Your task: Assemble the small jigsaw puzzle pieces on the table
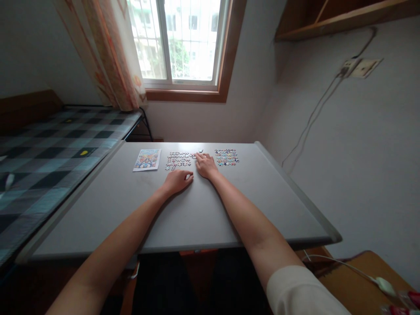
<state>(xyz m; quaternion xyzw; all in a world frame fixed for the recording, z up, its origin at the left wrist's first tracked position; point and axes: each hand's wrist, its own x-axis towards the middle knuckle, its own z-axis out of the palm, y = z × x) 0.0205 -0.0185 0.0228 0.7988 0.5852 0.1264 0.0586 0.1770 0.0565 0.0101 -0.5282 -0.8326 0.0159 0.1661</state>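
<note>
My left hand (pixel 177 181) rests on the table just below the left group of jigsaw pieces (pixel 179 161). Its fingers are curled, thumb and forefinger forming a small loop, and I see nothing in them. With fingers stretched out, my right hand (pixel 206 165) lies palm down between the two groups. Its fingertips touch the right edge of the left group, by a few jigsaw pieces; the hand partly hides that spot. Rows of more jigsaw pieces (pixel 226 157) lie to its right. A loose jigsaw piece (pixel 201 151) sits just beyond the fingertips.
A printed picture sheet (pixel 146 160) lies left of the pieces on the grey-white table (pixel 197 214). A bed with a checked mattress (pixel 75 127) stands at left, a window (pixel 192 39) ahead. Cables (pixel 308 122) hang from a wall socket (pixel 356 68) at right.
</note>
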